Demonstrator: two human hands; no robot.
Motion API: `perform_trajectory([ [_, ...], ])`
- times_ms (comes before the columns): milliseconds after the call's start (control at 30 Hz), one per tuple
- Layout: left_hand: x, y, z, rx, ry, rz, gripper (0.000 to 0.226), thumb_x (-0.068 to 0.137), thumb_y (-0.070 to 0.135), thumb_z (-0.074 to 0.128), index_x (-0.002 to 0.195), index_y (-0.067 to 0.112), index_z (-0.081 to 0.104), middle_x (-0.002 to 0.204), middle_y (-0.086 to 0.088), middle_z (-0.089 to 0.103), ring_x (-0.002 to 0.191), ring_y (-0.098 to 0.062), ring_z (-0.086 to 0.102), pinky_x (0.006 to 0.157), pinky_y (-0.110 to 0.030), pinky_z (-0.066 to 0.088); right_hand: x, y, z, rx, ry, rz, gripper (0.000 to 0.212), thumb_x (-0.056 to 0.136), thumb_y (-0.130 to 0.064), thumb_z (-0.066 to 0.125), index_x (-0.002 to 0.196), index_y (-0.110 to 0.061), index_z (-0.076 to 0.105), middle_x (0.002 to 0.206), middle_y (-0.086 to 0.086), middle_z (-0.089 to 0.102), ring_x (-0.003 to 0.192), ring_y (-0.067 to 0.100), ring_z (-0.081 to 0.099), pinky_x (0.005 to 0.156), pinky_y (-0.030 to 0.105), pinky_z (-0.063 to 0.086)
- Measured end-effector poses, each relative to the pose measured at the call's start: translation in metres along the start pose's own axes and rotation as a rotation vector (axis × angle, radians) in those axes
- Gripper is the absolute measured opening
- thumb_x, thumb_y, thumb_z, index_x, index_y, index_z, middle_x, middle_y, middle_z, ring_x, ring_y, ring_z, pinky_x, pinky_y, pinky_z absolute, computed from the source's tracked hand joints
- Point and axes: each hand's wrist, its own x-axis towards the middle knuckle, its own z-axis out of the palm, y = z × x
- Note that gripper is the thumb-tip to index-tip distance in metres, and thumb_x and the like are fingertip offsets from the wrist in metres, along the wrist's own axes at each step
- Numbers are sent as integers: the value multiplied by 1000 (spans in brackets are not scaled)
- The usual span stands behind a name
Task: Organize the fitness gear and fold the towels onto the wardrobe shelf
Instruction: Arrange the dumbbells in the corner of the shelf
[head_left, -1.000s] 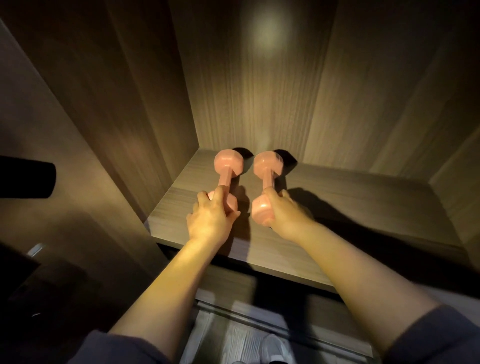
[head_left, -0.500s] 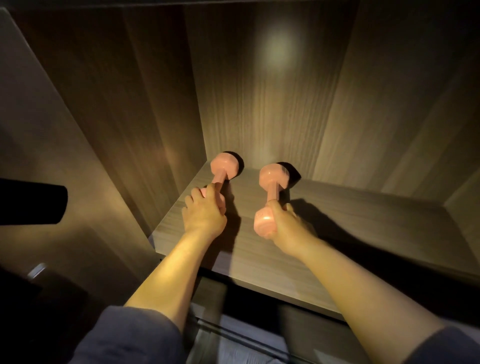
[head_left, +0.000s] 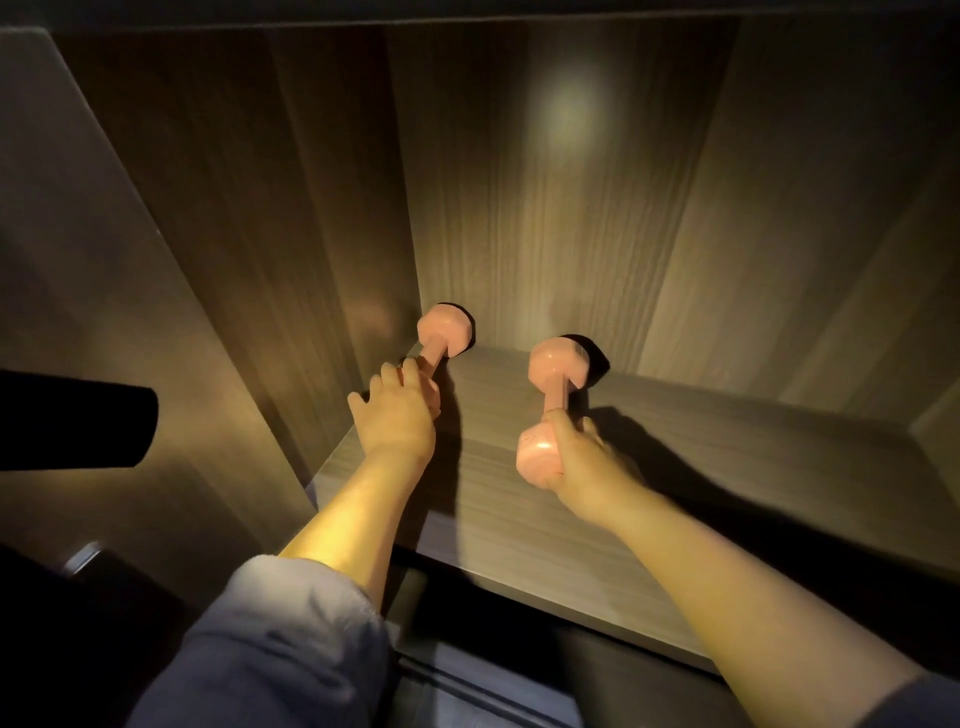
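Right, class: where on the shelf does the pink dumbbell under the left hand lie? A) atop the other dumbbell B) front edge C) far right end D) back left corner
D: the left dumbbell lies in the back left corner of the shelf, by the side wall; the right hand grips the right dumbbell.
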Motion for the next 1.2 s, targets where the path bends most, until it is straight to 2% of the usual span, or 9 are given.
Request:
perform_trajectory([
  [133, 5, 2, -2, 82, 16, 8, 68, 91, 23, 61, 149, 14, 26, 141, -11, 42, 129, -29, 41, 107, -47, 32, 3, 0, 1, -5, 12, 0, 71, 92, -7, 58, 144, -35, 19, 140, 6, 37, 117, 30, 51, 87, 40, 51],
  [433, 24, -10, -5, 252, 56, 77, 48, 99, 29, 47, 143, 10, 40, 136, -9, 49, 125, -28, 43, 105, -45, 33, 8, 3, 6, -1, 31, -29, 70, 92, -6, 57, 144, -35, 20, 137, 7, 39, 117, 29, 53, 91, 45, 52],
  [633, 26, -18, 0, 275, 63, 90, 54, 97, 28, 51, 146, 10, 36, 139, -8, 47, 127, -27, 42, 104, -45, 33, 8, 3, 6, 8, 31, -42, 70, 92, -6, 57, 144, -35, 20, 136, 7, 39, 117, 29, 53, 92, 47, 51],
  [767, 26, -19, -1, 208, 61, 70, 60, 99, 28, 48, 151, 8, 25, 148, -10, 39, 134, -29, 36, 108, -46, 31, 9, 2, 7, 1, 42, -48, 73, 92, -6, 58, 145, -35, 17, 136, 7, 40, 118, 30, 53, 93, 46, 51],
  [833, 16, -18, 1, 190, 76, 57, 68, 99, 26, 49, 154, 6, 15, 157, -12, 25, 144, -31, 22, 113, -49, 26, 10, 1, 8, -1, 44, -46, 72, 92, -7, 59, 144, -35, 18, 135, 6, 42, 117, 30, 53, 92, 45, 51],
  [900, -2, -11, 5, 53, 144, 58, 72, 96, 29, 54, 154, 8, 17, 160, -11, 18, 148, -31, 13, 115, -51, 22, 11, 3, 8, 27, 52, -41, 71, 92, -11, 61, 144, -36, 20, 136, 5, 43, 118, 29, 53, 91, 44, 51],
  [967, -23, 0, 10, -136, 159, 101, 66, 92, 26, 58, 150, 12, 30, 156, -9, 27, 146, -29, 18, 115, -52, 24, 12, 7, 7, 94, 54, -46, 74, 91, -18, 66, 146, -36, 20, 139, 4, 44, 121, 28, 52, 93, 45, 51],
  [1033, -40, 6, 17, -254, 98, 183, 59, 91, 24, 60, 146, 15, 40, 153, -6, 34, 145, -25, 22, 115, -50, 25, 9, 14, 6, 171, 45, -66, 75, 89, -24, 69, 146, -37, 22, 143, 3, 43, 124, 26, 50, 97, 47, 50],
  [1200, -61, 13, 22, -407, -31, 355, 61, 88, 29, 59, 144, 22, 39, 144, 0, 43, 136, -19, 32, 113, -43, 24, 1, 31, 6, 152, 12, -41, 86, 90, -41, 65, 152, -40, 6, 152, -1, 39, 132, 22, 47, 107, 47, 43],
])
